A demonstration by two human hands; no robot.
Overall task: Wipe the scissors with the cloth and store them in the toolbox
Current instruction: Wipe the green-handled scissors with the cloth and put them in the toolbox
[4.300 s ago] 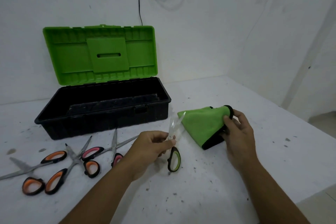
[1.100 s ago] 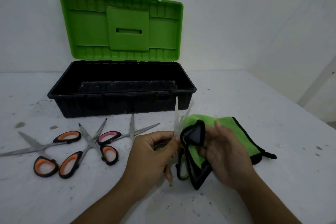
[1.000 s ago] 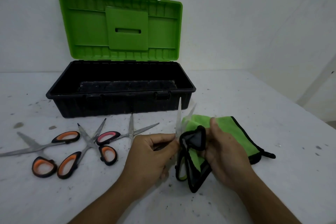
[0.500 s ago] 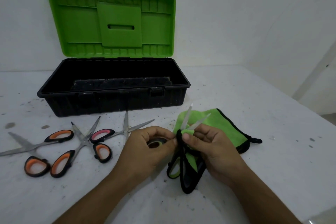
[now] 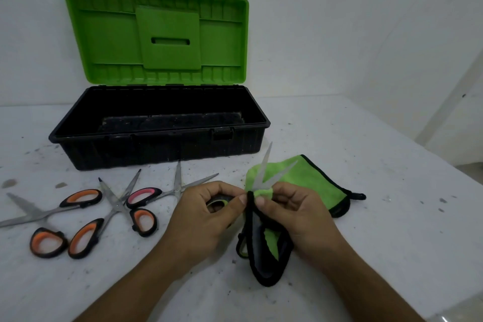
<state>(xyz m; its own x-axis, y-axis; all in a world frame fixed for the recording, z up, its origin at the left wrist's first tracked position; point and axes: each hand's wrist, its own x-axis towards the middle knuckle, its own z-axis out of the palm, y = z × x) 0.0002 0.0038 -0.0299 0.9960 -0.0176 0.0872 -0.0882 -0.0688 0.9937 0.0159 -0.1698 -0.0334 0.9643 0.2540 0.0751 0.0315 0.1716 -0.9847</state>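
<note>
the left hand (image 5: 209, 213) grips the handle of the open scissors (image 5: 262, 170), blades up, in front of the toolbox (image 5: 162, 149). right hand (image 5: 295, 213) fingers pinch the cloth (image 5: 311, 178) at the pivot. best to draw it slowly tipward, off the edge.

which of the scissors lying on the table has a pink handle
The rightmost pair, nearest the left hand: one loop is lined pink; the other two pairs have only orange.
</note>
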